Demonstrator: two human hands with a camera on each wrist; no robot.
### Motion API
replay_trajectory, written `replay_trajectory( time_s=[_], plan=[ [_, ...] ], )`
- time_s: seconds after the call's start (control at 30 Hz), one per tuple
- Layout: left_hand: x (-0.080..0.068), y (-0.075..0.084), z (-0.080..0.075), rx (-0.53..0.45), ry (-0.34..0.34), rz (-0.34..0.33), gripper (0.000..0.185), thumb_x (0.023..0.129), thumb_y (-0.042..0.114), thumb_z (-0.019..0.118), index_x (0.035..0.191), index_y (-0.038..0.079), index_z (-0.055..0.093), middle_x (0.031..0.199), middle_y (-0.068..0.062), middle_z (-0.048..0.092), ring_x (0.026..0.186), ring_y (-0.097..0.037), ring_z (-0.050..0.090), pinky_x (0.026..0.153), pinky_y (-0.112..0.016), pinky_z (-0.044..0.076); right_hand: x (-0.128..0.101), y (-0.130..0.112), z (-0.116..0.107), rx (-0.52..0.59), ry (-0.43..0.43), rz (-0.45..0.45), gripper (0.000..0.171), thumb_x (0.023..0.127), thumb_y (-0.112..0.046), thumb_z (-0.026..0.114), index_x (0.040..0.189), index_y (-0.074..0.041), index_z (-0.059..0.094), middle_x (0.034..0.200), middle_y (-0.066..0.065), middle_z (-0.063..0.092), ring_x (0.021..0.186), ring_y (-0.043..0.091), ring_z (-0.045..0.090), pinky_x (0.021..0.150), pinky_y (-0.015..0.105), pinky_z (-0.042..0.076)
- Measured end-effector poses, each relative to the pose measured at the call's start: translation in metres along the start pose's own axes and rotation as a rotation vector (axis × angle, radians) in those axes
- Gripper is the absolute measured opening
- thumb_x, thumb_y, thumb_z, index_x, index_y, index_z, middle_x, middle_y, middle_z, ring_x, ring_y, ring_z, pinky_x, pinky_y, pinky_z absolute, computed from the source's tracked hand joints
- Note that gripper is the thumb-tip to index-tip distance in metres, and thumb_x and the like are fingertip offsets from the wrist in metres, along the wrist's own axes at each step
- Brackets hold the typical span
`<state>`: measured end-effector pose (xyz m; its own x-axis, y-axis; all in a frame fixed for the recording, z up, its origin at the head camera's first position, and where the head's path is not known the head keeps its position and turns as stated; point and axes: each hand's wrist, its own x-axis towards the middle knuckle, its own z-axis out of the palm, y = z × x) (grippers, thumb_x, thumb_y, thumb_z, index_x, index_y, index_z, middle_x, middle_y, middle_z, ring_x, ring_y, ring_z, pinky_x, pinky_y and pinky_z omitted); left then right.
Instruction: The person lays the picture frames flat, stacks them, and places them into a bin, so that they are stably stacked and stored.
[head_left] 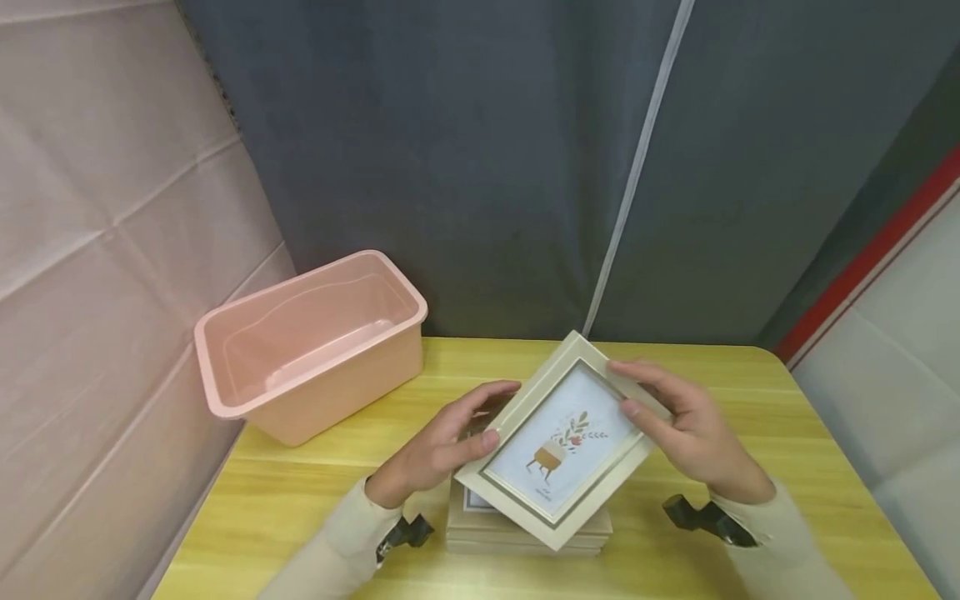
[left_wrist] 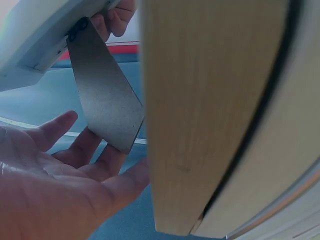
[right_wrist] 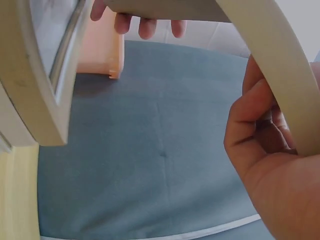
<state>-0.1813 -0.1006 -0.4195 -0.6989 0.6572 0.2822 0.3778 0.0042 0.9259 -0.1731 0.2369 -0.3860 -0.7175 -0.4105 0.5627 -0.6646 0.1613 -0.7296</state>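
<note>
A cream picture frame (head_left: 566,440) with a potted-plant print is tilted above a stack of similar frames (head_left: 525,540). My right hand (head_left: 693,433) grips its right edge, thumb on the front; the right wrist view shows the curled fingers (right_wrist: 252,112) behind the border. At the frame's left edge is my left hand (head_left: 442,446), its thumb tip right at the border. The left wrist view shows this hand's loosely spread fingers (left_wrist: 107,162) at the end of the grey stand leg (left_wrist: 105,90), which sticks out from the frame's back.
A pink plastic bin (head_left: 337,367) stands at the back left of the yellow wooden table (head_left: 750,417). Behind the table hangs a dark grey curtain (head_left: 465,167). White panels flank both sides, and dark wrist mounts (head_left: 708,521) sit at the sleeves.
</note>
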Motion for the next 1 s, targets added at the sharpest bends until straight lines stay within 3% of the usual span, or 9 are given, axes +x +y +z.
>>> replay_trajectory(
  time_s=[0.23,0.47,0.7,0.9,1.0],
  plan=[
    [-0.010,0.004,0.001,0.031,0.099,-0.067,0.053,0.110,0.032,0.053,0.158,0.011,0.044,0.153,-0.009,0.056,0.132,-0.020,0.058,0.104,-0.033,0.056,-0.005,0.009,0.011,0.014,0.044,0.020,0.055,0.092,0.024,0.057,0.145,0.009,0.055,0.146,-0.011,0.063,0.102,0.003,0.070,0.076,0.019,0.062],
    [-0.025,0.005,0.004,0.065,0.221,-0.104,0.053,0.109,0.022,0.055,0.158,0.007,0.042,0.151,-0.013,0.057,0.133,-0.025,0.056,0.107,-0.029,0.053,-0.013,0.017,0.024,0.049,0.098,0.056,0.055,0.095,0.023,0.055,0.148,0.010,0.051,0.152,-0.010,0.059,0.112,0.003,0.068,0.087,0.016,0.060],
    [-0.037,0.006,0.012,-0.022,0.308,-0.097,0.058,0.105,0.011,0.062,0.158,0.001,0.039,0.150,-0.021,0.053,0.122,-0.018,0.060,0.086,-0.030,0.064,-0.021,0.017,0.039,0.039,0.195,0.143,0.055,0.097,0.018,0.058,0.150,0.004,0.054,0.153,-0.011,0.058,0.107,0.004,0.069,0.082,0.018,0.061],
    [-0.048,0.006,0.023,-0.113,0.368,-0.087,0.063,0.103,0.006,0.062,0.160,0.006,0.035,0.155,-0.024,0.042,0.122,-0.021,0.059,0.092,-0.027,0.061,-0.028,0.017,0.049,0.024,0.244,0.245,0.054,0.101,0.011,0.059,0.152,-0.001,0.053,0.147,-0.018,0.060,0.104,0.005,0.070,0.078,0.023,0.064],
    [-0.052,0.005,0.028,-0.163,0.401,-0.080,0.069,0.101,0.001,0.063,0.162,0.006,0.031,0.155,-0.028,0.039,0.121,-0.021,0.062,0.094,-0.028,0.062,-0.031,0.018,0.054,0.033,0.257,0.293,0.053,0.103,0.007,0.058,0.155,-0.003,0.051,0.153,-0.006,0.058,0.112,0.004,0.069,0.085,0.022,0.063]
  ],
)
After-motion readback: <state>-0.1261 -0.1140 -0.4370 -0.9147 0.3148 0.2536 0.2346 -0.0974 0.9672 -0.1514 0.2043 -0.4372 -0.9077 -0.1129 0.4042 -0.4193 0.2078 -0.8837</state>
